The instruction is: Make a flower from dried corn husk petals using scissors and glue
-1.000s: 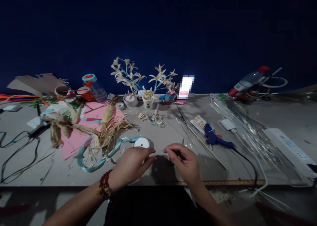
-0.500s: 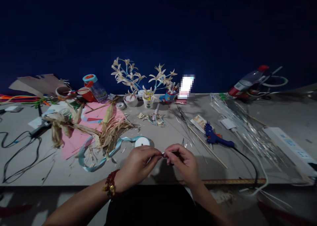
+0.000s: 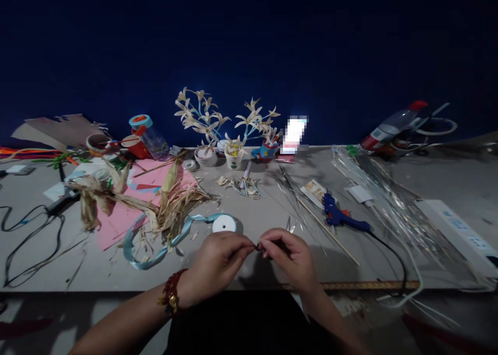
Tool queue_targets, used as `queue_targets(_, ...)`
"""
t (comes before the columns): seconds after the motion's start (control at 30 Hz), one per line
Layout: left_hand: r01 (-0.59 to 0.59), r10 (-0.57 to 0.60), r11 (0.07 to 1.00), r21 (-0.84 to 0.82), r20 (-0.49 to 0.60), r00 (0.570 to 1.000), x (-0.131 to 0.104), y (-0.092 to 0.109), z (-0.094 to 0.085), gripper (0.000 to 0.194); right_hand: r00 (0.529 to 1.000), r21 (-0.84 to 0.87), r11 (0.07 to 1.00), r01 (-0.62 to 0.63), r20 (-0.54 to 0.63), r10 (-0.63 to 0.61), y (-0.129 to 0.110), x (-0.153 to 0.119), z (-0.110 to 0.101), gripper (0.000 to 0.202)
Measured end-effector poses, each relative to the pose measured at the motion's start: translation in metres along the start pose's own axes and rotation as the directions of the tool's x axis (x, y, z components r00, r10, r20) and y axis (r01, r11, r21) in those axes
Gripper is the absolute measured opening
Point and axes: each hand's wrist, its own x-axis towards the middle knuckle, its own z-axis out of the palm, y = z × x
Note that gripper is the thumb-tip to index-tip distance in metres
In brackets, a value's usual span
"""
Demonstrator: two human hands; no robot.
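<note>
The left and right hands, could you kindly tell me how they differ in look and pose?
The left hand has a red bracelet at its wrist; the right hand shows none. The left hand's index finger reaches out straighter, while the right hand's is more bent. Both pinch at a small dark piece, too small to identify.

No readable text or numbers.

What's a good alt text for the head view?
A person's left hand and right hand meet, apparently pinching a tiny item too small to identify, over a cluttered grey table. Light-blue ribbon lies left, a blue glue gun right, pale flowers behind.
</note>
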Motion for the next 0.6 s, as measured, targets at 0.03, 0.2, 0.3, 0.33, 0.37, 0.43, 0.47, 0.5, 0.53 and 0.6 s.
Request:
queue_targets(0.03, 0.001, -0.001, 1.000, -0.011, 0.004, 1.000, 0.0001, 0.0003, -0.0002, 0.018, 1.000, -0.003, 1.000, 0.000, 0.012, 0.000, 0.0004, -0.0004, -0.0005, 0.019)
queue_targets(0.2, 0.010, -0.010, 0.998, -0.068, 0.003, 1.000, 0.0008, 0.0028, 0.0000, 0.019, 0.999, 0.017, 1.000, -0.017, 0.049, 0.016, 0.0030, -0.0013, -0.0019, 0.021)
queue_targets(0.3, 0.002, -0.001, 0.998, -0.062, 0.010, 1.000, 0.0001, 0.0028, 0.0005, 0.019, 0.997, 0.075, 0.996, -0.042, 0.061, 0.038, 0.0031, -0.0001, -0.0017, 0.023)
queue_targets(0.33, -0.004, 0.004, 0.998, -0.060, 0.008, 1.000, -0.0001, 0.0028, 0.0005, 0.019, 0.997, 0.097, 0.994, -0.055, 0.066, 0.048, 0.0029, 0.0003, -0.0015, 0.023)
queue_targets(0.37, -0.011, 0.011, 0.998, -0.061, 0.006, 1.000, -0.0004, 0.0029, 0.0005, 0.018, 0.996, 0.117, 0.991, -0.068, 0.069, 0.060, 0.0027, 0.0006, -0.0013, 0.024)
queue_targets(0.43, -0.027, 0.027, 0.997, -0.066, -0.003, 1.000, -0.0003, 0.0040, 0.0002, 0.018, 0.994, 0.151, 0.984, -0.094, 0.075, 0.083, 0.0028, 0.0007, -0.0006, 0.025)
queue_targets(0.47, -0.033, 0.032, 0.997, -0.071, -0.005, 0.999, -0.0001, 0.0049, 0.0002, 0.018, 0.993, 0.168, 0.980, -0.106, 0.075, 0.094, 0.0032, 0.0006, -0.0002, 0.025)
queue_targets(0.5, -0.036, 0.036, 0.996, -0.079, -0.008, 0.999, 0.0003, 0.0059, 0.0002, 0.018, 0.992, 0.188, 0.975, -0.117, 0.074, 0.105, 0.0039, 0.0004, 0.0001, 0.025)
queue_targets(0.53, -0.036, 0.035, 0.995, -0.090, -0.012, 0.999, 0.0008, 0.0070, 0.0003, 0.017, 0.991, 0.207, 0.970, -0.128, 0.069, 0.116, 0.0047, 0.0002, 0.0005, 0.025)
queue_targets(0.6, -0.015, 0.014, 0.991, -0.131, -0.011, 1.000, 0.0017, 0.0087, 0.0011, 0.018, 0.988, 0.240, 0.959, -0.150, 0.060, 0.140, 0.0062, 0.0000, 0.0010, 0.026)
